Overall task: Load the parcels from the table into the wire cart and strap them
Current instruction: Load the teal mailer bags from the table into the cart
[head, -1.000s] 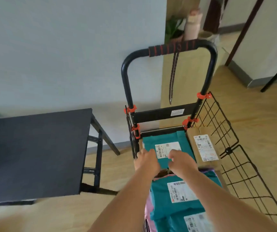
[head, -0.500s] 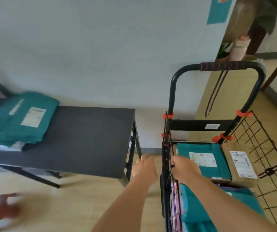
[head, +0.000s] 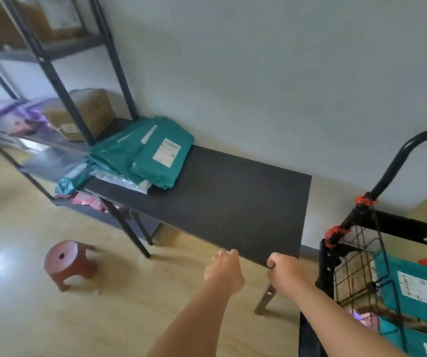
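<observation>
Small parcel storage/dispatch rm: metal rack (head: pixel 44 55) at 10 o'clock w/ cardboard boxes (head: pixel 96 109), teal mailer bags (head: pixel 140 161) w/ shipping labels piled on black desk (head: pixel 233 202) at 11, wire cart (head: pixel 356 266) of labelled pkgs at 4; plain wall (head: pixel 258 73), wood-look floor (head: pixel 104 318), plastic stool (head: pixel 68 261) at 8.

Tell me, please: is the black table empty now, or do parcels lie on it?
Not empty. A pile of teal parcels lies on the far left end of the black table.
</observation>
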Motion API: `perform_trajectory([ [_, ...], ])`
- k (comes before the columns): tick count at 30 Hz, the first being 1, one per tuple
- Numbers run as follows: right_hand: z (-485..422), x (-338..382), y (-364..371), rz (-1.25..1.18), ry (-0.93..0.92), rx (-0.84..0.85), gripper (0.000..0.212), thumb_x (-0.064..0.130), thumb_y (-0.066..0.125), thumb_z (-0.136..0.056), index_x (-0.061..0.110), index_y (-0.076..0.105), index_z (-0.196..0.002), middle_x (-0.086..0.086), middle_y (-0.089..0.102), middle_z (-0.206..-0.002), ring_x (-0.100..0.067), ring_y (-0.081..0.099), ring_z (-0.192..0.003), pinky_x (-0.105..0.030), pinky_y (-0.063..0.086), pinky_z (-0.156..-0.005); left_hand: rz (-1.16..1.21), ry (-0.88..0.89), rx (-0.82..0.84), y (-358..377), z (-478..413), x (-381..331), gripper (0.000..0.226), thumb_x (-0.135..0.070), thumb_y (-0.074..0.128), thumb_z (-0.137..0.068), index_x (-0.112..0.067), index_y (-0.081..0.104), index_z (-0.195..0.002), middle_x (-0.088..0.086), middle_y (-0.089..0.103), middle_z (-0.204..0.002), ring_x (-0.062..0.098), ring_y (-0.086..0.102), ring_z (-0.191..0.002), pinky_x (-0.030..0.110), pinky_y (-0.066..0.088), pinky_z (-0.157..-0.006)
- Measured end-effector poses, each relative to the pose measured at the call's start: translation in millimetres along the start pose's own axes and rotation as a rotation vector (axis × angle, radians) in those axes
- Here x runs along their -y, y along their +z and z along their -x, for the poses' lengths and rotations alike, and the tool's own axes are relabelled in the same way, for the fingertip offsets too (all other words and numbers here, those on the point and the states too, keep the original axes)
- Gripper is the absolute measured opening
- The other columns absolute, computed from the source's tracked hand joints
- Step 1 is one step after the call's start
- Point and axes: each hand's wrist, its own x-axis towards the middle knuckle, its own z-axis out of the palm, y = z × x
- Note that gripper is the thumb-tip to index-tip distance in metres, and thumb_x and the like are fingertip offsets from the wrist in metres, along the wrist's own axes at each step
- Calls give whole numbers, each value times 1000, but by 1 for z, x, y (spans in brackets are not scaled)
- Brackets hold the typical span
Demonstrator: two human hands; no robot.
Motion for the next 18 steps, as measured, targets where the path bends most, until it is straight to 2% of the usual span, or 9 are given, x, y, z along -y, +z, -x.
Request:
perform_trajectory([
  [5, -2, 76, 25, -18, -29, 14, 16, 21, 45, -92, 28, 59, -98, 7, 63, -96, -17, 61, -88, -30, 50, -70, 52, -78, -53, -29, 7, 77, 57, -6, 47, -90, -19, 36, -144, 8, 41, -142, 28, 39, -134, 40, 44, -103],
  [9, -4, 121, 28, -218, -3, 40, 22, 21, 44, -94, 25, 65, -97, 6, 66, -98, -17, 62, -91, -31, 53, -76, 135, -112, -152, -48, 10, 113, 55, -5, 46, -88, -21, 42, -140, 5, 45, -139, 25, 44, -129, 37, 48, -97],
  [14, -13, 160, 19, -477, 6, 20, 19, 18, 50, -91, 25, 69, -92, 5, 69, -92, -16, 65, -84, -27, 49, -66, 275, -135, -238, -63, 10, 140, 53, -6, 47, -88, -23, 47, -138, 1, 48, -138, 22, 51, -123, 37, 50, -96],
  [18, -24, 177, 27, -544, 17, 24, 17, 20, 53, -90, 25, 70, -91, 3, 70, -91, -17, 63, -78, -25, 46, -62, 345, -170, -290, -70, -3, 156, 53, -5, 48, -88, -24, 49, -138, 0, 48, -139, 20, 52, -124, 30, 49, -92],
])
